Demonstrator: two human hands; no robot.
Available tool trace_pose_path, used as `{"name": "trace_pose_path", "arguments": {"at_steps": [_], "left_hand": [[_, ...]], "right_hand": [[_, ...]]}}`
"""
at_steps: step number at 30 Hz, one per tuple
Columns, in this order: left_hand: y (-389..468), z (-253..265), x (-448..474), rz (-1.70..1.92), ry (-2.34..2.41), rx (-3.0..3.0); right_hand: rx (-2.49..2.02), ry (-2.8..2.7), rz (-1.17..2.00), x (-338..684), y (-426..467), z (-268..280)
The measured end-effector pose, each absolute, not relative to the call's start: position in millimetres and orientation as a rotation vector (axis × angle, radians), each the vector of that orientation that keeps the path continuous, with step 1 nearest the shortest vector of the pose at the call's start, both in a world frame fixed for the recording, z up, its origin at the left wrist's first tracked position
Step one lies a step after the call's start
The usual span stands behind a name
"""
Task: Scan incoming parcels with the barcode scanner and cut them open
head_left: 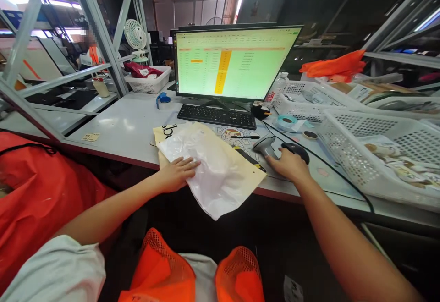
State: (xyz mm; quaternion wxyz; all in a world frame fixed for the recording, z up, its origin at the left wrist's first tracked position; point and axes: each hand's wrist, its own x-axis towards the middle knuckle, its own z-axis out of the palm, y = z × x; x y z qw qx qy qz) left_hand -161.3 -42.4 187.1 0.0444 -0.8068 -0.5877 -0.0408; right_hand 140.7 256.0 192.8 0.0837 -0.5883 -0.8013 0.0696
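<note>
White, glossy plastic bag [218,169] is lying across a flat, pale-yellow sheet or mailer [249,170] with black lettering at one corner, and its lower end is drooping over the front edge of the light-grey table [117,130]. The left hand [176,173] is resting palm down on the bag's left side — open, its fingers spreading over the plastic. The right hand [292,165] is touching the handle of a grey handheld scanner [264,145], just beside a black, rounded mouse [299,151]; whether its fingers are closing around the handle, I cannot tell. A black-and-yellow tool [250,159] is showing between the mailer and the scanner, and a slim black pen [244,137] is lying just behind. Farther back, a long black keyboard [216,116] is sitting before a wide, black-framed monitor [199,75], which is displaying a green-tinted spreadsheet with an orange-yellow column. To the right, a white, perforated plastic basket [343,148] is holding small packets — well apart from the bag.
</note>
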Motion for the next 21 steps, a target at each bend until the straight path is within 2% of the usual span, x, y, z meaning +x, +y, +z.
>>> {"name": "trace_pose_path", "arguments": {"at_steps": [3, 7, 11, 13, 17, 21], "left_hand": [[-47.6, 164.2, -160.5, -0.17, -1.85, -2.411], [-47.6, 163.8, -160.5, -0.216, -1.86, -2.387], [-46.2, 161.8, -160.7, -0.248, -1.842, -2.383], [-46.3, 159.9, -160.7, -0.254, -1.834, -2.376], [-47.0, 159.9, -159.9, -0.238, -1.846, -2.36], [-48.2, 158.8, -158.5, -0.226, -1.885, -2.305]], "right_hand": [[-1.846, -2.367, 0.191, 125.6, 252.5, 188.5], [-1.862, -2.372, 0.223, 104.3, 248.6, 194.9], [-1.798, -2.357, 0.228, 94.2, 250.3, 231.8], [-1.656, -2.423, 0.281, 90.4, 246.3, 263.4], [-1.171, -2.656, 0.585, 71.1, 218.4, 323.8], [-1.016, -2.856, 0.688, 40.9, 189.1, 347.7]]}}
